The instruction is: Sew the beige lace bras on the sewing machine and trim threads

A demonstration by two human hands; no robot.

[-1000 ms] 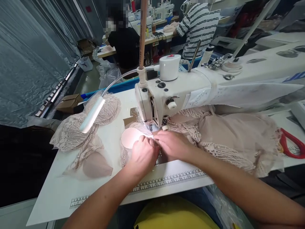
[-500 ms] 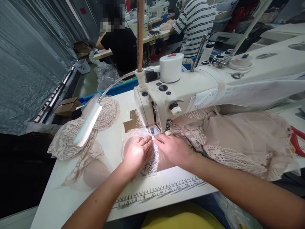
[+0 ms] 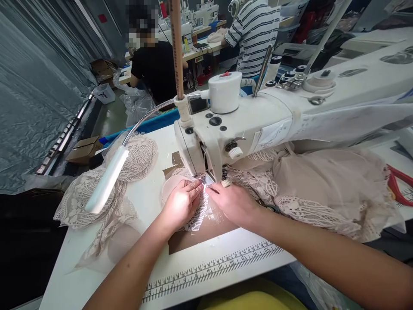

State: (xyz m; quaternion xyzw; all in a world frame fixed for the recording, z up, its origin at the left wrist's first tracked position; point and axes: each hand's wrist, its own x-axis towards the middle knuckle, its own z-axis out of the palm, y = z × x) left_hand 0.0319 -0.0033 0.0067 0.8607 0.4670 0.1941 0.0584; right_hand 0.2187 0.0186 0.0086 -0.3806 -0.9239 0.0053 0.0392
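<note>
A pale pink lace cup piece (image 3: 196,215) lies on the sewing table (image 3: 97,275) under the needle of a white sewing machine (image 3: 245,120). My left hand (image 3: 180,204) presses flat on the lace, fingers together and pointing at the presser foot (image 3: 203,177). My right hand (image 3: 234,202) rests on the fabric just right of the needle, its fingers closed down on the lace edge. The two hands almost touch in front of the foot.
A gooseneck lamp (image 3: 106,181) hangs over a pile of lace cups (image 3: 97,193) at the left. More beige lace fabric (image 3: 322,189) is heaped right of the machine, with red-handled scissors (image 3: 398,185) beyond. A printed ruler (image 3: 213,269) runs along the table's front. Two people sit at machines behind.
Both hands have slid forward with the lace toward the needle. The pink cup seen left of my left hand a second ago is now mostly covered by it.
</note>
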